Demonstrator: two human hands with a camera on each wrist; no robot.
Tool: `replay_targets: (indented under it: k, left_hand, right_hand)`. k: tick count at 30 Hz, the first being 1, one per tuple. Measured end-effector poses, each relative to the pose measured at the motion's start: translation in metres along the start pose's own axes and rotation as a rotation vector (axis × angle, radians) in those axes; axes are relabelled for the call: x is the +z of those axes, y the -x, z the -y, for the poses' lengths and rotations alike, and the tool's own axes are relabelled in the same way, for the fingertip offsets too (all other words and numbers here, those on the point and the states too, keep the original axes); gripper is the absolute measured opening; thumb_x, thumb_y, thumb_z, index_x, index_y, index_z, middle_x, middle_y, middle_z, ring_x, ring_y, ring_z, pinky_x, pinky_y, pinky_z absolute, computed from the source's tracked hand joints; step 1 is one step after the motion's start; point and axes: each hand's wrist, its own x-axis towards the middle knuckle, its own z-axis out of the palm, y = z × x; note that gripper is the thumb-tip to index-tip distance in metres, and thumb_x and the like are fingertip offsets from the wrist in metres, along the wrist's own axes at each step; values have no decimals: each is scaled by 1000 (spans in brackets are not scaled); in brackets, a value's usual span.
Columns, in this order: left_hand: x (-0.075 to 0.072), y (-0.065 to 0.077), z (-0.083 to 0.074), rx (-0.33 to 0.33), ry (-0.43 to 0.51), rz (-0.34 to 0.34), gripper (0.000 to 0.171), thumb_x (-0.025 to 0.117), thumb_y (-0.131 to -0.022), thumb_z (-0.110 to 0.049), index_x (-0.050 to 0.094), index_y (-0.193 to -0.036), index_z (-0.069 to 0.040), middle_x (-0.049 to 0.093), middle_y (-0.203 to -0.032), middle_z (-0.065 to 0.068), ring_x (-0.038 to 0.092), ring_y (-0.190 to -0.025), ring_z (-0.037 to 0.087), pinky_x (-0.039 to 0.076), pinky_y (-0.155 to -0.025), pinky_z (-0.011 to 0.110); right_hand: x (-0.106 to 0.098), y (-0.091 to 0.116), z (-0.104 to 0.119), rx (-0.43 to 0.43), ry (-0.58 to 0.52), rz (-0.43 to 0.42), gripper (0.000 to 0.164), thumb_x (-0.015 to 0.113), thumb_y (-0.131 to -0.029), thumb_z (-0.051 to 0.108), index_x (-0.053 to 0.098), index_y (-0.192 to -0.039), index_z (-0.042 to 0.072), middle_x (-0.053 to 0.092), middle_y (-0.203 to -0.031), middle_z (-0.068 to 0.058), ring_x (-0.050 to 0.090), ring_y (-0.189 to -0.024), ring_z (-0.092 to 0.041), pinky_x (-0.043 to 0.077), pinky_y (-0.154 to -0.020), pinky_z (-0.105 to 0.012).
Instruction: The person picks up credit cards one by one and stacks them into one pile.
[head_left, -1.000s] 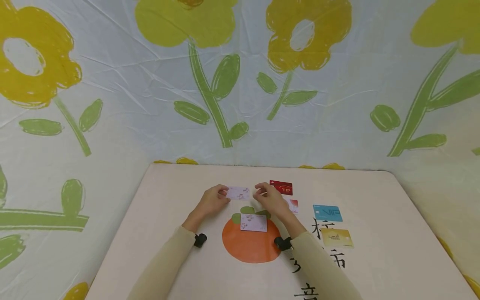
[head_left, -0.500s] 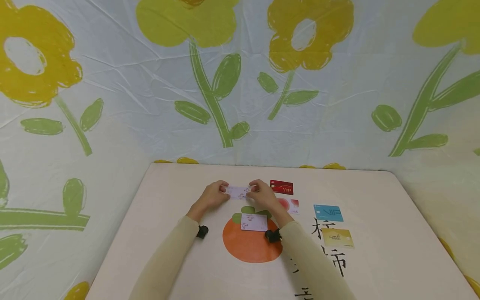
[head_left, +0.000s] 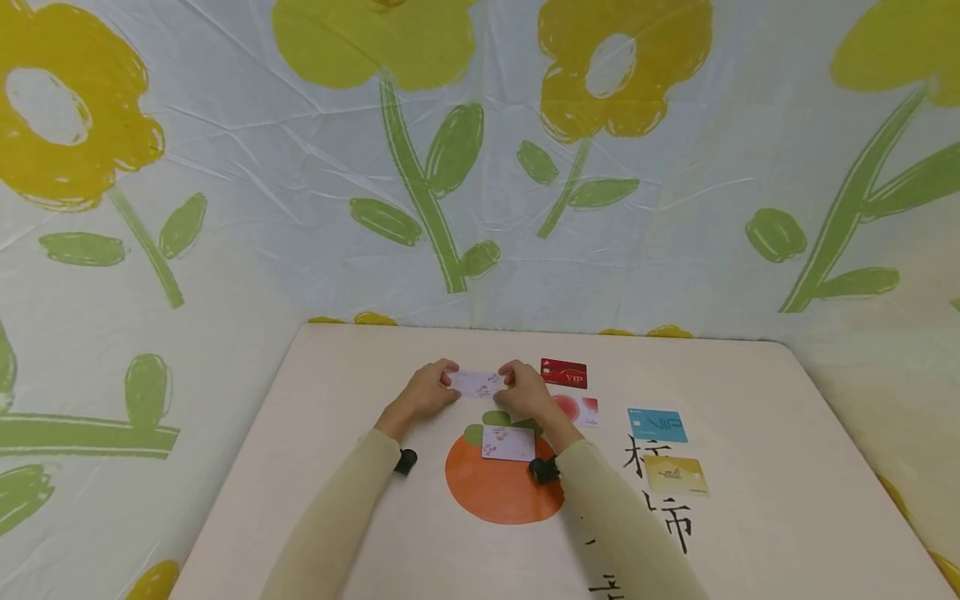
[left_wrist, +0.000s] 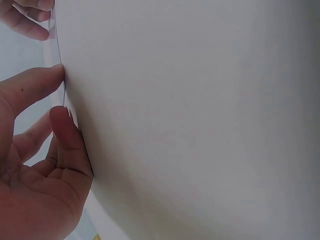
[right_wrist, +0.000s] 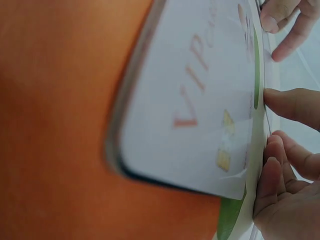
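Note:
A pale lilac card with a floral print (head_left: 477, 384) is at the back middle of the table. My left hand (head_left: 430, 392) pinches its left end between thumb and fingers. At the opposite end, my right hand (head_left: 527, 392) holds the card by its edges in the same way. Closer to me, a similar lilac card (head_left: 508, 443) lies on the orange persimmon print (head_left: 502, 496). In the right wrist view this nearer card (right_wrist: 185, 115) shows VIP lettering and a thick edge, perhaps a pile. Both wrist views see the held card nearly edge-on.
To the right lie a red VIP card (head_left: 564, 373), a white card with a red circle (head_left: 576, 410) partly behind my right hand, a blue card (head_left: 657, 425) and a gold card (head_left: 677, 477). Black characters (head_left: 678, 525) are printed on the table. A flowered cloth (head_left: 315, 167) hangs behind.
My right hand has moved left from beside the lilac card and now holds its right end. The left hand stays at the left end. The other cards lie where they were.

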Motion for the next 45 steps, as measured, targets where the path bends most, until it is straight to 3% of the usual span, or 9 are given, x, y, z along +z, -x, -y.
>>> replay_targets:
  k: [13,30,37,45]
  left_hand:
    - [2,1,0,-3,7,-14,48,74,-87,-10,58,-132,-4,59,-100,7,56,-92,22,47,-85,40]
    - [7,6,-9,-25,47,-100,48,72,-83,-2,58,-129,0,64,-106,12,59,-96,27,49,-87,43]
    - [7,10,-10,-51,107,-117,47,68,-83,-4,58,-129,3,66,-110,13,62,-101,27,49,-91,42]
    - [9,11,-7,-28,171,-138,42,71,-86,-10,62,-125,2,67,-108,12,64,-100,25,50,-90,42]
  right_hand:
    - [0,2,2,-26,-21,12,44,72,-84,2,57,-125,-1,55,-106,-14,51,-96,-29,47,-88,-42]
    - [-2,6,6,74,-153,10,44,68,-89,6,56,-131,5,59,-111,-10,53,-103,-29,47,-93,-43]
    - [-4,6,4,66,-166,-4,41,65,-90,5,59,-130,2,63,-110,-10,56,-102,-29,48,-96,-44]
    - [-9,10,9,81,-217,-5,38,61,-94,2,60,-132,1,63,-112,-12,57,-99,-29,51,-90,-39]
